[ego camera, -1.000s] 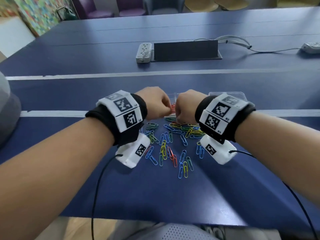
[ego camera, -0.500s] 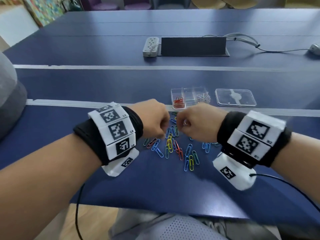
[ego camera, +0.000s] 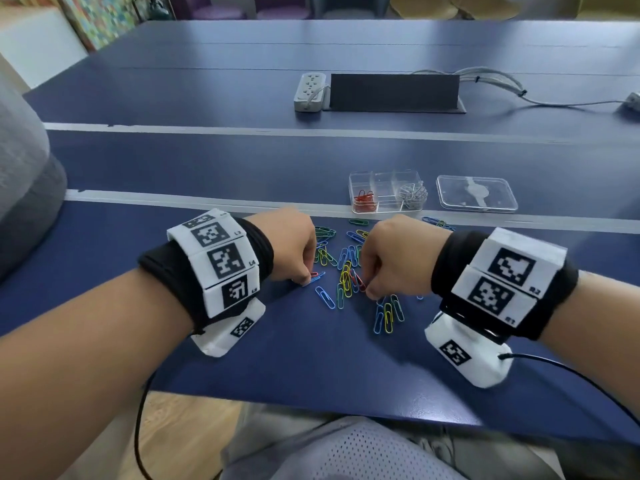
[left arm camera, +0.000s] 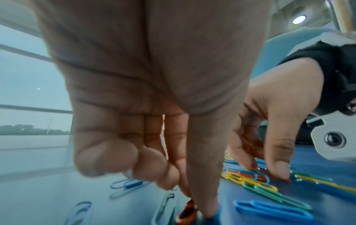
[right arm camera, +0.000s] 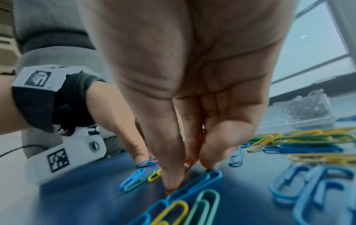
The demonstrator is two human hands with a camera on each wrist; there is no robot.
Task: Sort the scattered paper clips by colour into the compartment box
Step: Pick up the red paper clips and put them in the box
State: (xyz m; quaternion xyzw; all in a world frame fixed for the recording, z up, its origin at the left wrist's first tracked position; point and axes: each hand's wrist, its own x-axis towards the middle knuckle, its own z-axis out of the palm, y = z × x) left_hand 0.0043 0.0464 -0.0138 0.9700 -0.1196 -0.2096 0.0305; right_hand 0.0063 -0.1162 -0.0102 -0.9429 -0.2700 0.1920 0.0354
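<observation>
Loose paper clips (ego camera: 346, 271) in blue, green, yellow and red lie scattered on the blue table in front of the clear compartment box (ego camera: 385, 174). Its left cell holds red clips (ego camera: 364, 199), and its right cell holds silver clips (ego camera: 412, 195). My left hand (ego camera: 306, 279) reaches down at the pile's left edge. Thumb and forefinger pinch a red clip (left arm camera: 186, 212) that lies on the table beside a blue one. My right hand (ego camera: 367, 291) is down in the middle of the pile and pinches another red clip (right arm camera: 187, 165) between thumb and forefinger.
The box's clear lid (ego camera: 476, 194) lies flat to the right of the box. A white power strip (ego camera: 310, 91) and a dark cable hatch (ego camera: 393, 91) sit far back, with cables (ego camera: 498, 84) running right. The table's near edge is just below my wrists.
Both hands have come back from the box's red cell towards me and dropped onto the pile. Their fingertips now close on red clips lying on the table.
</observation>
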